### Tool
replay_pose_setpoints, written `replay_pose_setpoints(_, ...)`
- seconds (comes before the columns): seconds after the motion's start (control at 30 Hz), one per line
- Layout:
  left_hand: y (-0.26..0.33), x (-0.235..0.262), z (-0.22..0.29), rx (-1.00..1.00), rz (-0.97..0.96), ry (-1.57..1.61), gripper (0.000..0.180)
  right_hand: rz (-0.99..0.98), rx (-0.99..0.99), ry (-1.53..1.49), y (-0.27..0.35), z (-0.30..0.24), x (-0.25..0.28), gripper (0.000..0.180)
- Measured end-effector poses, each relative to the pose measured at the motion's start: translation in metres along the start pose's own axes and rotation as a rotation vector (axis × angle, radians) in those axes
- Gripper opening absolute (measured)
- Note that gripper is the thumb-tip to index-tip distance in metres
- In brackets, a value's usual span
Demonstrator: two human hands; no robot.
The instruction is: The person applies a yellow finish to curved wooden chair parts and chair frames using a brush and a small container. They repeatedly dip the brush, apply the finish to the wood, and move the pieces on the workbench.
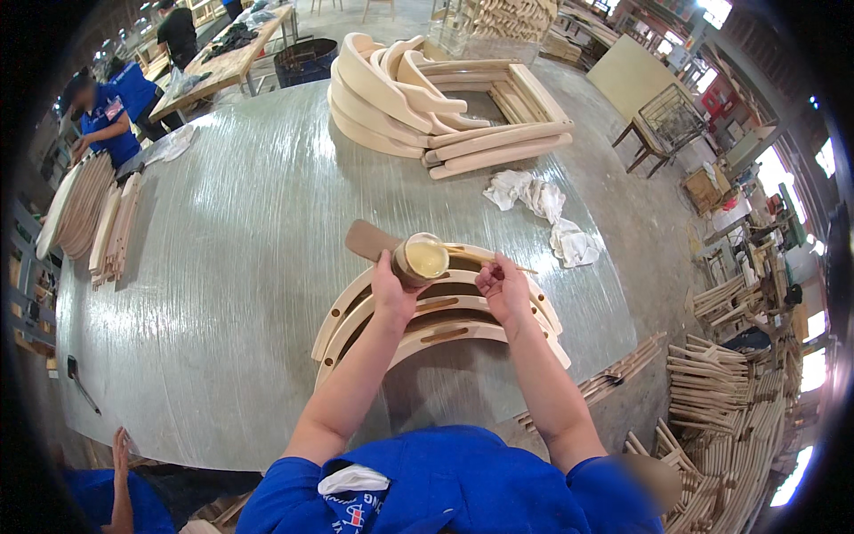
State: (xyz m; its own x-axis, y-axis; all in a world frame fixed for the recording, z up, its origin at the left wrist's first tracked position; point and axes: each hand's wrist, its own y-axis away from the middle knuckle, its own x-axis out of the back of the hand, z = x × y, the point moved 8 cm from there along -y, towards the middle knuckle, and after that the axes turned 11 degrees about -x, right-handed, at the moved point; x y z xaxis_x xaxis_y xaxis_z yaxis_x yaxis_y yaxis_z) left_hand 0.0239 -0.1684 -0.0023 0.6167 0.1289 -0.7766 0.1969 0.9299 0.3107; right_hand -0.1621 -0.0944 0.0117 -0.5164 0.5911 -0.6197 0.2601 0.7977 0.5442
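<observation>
My left hand [391, 292] is wrapped round a small cup [426, 258] of pale yellow, glue-like paste, tilted so its mouth faces me. Between the fingers of my right hand [505, 287] is a thin wooden stick [470, 254], its left end at the cup's rim. Below both hands, several curved pale wooden rails [433, 308] lie side by side on the table, with dark holes and long slots in their edges. A flat brown piece [368, 240] shows just left of the cup; whether it touches the cup I cannot tell.
Curved chair parts [374, 102] and wooden frames [507, 149] are stacked at the table's far side. Crumpled white cloths [534, 194] lie to the right, a hammer [82, 387] at the left edge. More slats [111, 227] stand far left. Another person's hand [121, 449] shows lower left.
</observation>
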Motion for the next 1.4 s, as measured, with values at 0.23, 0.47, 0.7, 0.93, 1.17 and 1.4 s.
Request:
replay_pose_setpoints(0.23, -0.004, 0.043, 0.048, -0.104, 0.141, 0.065, 0.048, 0.12, 0.359, 0.425, -0.011, -0.042, -0.002, 0.015)
replay_pose_setpoints(0.47, 0.007, 0.065, 0.067, -0.145, 0.206, 0.092, 0.05, 0.118, 0.626, 0.766, -0.008, -0.04, -0.028, 0.014)
replay_pose_setpoints(0.7, 0.013, 0.064, 0.072, -0.183, 0.137, 0.127, 0.049, 0.175, 0.762, 1.182, 0.017, -0.028, -0.079, 0.018)
replay_pose_setpoints(0.93, 0.022, 0.063, 0.082, -0.195, 0.169, 0.08, 0.047, 0.209, 0.839, 1.316, 0.024, -0.048, -0.072, 0.017)
replay_pose_setpoints(1.17, 0.023, 0.053, 0.081, -0.194, 0.118, 0.08, 0.047, -0.028, 0.969, 1.341, 0.026, -0.001, -0.118, 0.016)
replay_pose_setpoints(1.4, 0.024, 0.058, 0.084, -0.205, 0.142, 0.076, 0.049, 0.174, 1.011, 1.47, 0.035, -0.051, -0.078, 0.019)
